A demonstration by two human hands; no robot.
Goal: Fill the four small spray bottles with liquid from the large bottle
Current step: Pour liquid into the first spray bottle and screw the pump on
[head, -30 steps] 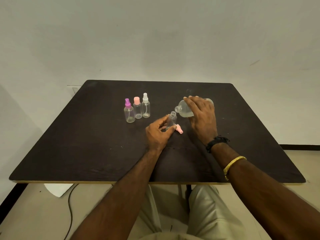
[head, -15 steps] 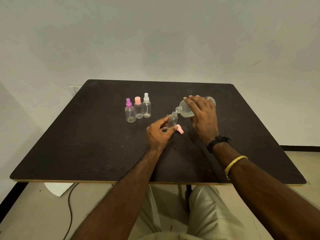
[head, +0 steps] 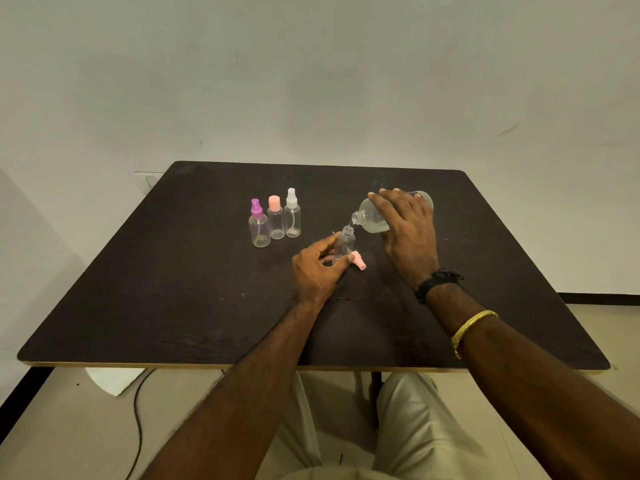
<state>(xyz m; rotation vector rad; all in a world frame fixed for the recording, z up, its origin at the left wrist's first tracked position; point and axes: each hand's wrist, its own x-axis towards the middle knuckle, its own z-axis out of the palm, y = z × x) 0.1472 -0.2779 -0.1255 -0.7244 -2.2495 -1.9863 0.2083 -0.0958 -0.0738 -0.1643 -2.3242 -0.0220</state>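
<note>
The large bottle [head: 372, 220] tilts in our right hand [head: 408, 233], fingers curled over it, mouth just above the open small bottle [head: 344, 242] that our left hand [head: 317, 271] pinches near the table's [head: 173, 289] middle. Its pink cap [head: 360, 264] lies beside it. We judge the three capped bottles [head: 276, 220] toward the far edge unfilled.

Both hands [head: 317, 271] [head: 410, 233] curled, forearms outstretched.

Nothing can be read anywhere: the large bottle [head: 371, 221] at centre right of the frame, the open spray bottle [head: 344, 244] just below it and the three capped spray bottles [head: 276, 225] left of centre show no legible label, brand or number, and neither the table [head: 173, 289] nor the wall [head: 311, 81] bears any lettering or sign
</note>
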